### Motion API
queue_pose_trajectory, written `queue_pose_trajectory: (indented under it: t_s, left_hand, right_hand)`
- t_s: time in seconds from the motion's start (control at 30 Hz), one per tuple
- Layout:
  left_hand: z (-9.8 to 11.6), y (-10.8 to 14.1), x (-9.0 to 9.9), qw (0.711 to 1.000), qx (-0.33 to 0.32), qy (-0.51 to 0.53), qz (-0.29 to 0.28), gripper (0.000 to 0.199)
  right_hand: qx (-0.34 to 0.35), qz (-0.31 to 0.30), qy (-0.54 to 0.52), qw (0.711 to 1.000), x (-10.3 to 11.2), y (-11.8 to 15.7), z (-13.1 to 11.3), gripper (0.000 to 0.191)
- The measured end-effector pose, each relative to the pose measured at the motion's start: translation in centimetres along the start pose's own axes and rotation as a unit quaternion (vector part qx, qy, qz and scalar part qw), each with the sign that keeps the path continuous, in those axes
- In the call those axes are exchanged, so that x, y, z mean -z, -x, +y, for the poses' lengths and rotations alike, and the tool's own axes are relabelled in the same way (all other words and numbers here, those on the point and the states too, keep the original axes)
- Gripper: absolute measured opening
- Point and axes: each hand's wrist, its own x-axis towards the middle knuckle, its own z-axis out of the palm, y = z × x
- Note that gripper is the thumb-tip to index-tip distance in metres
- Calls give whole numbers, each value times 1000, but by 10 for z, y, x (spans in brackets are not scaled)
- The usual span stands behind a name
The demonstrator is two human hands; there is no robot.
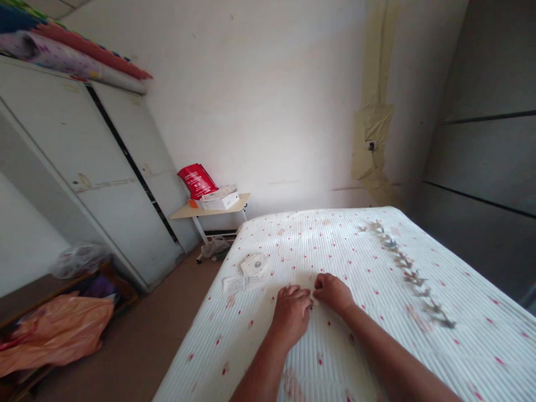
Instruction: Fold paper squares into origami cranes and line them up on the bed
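Observation:
My left hand (292, 312) rests low over the white quilted bed cover (360, 357), fingers curled and close together. Facing it, my right hand (334, 293) has its thumb and fingers pinched. A tiny pale piece (314, 301) shows between the two hands, too small to name; the fingers hide most of what they hold. Beyond my left hand lie a printed paper slip (234, 285) and a whitish many-sided card or packet (254, 264) with a round dark mark. To the right, several small grey-brown spiky pieces (414, 277) form a long row.
A small side table (180, 211) beyond the bed's left corner bears a red packet (198, 181) and a white box (221, 201). Grey cabinets (113, 178) stand at left, with rolled mats (75, 58) on top. An orange plastic bag (62, 332) lies at lower left.

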Motion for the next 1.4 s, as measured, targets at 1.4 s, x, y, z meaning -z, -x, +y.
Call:
queue_pose_trajectory:
  t_s: [1.4]
  left_hand:
    - [-2, -25, -10, 981, 193, 19, 22, 16]
  right_hand:
    - [43, -15, -13, 999, -2, 5, 4, 23]
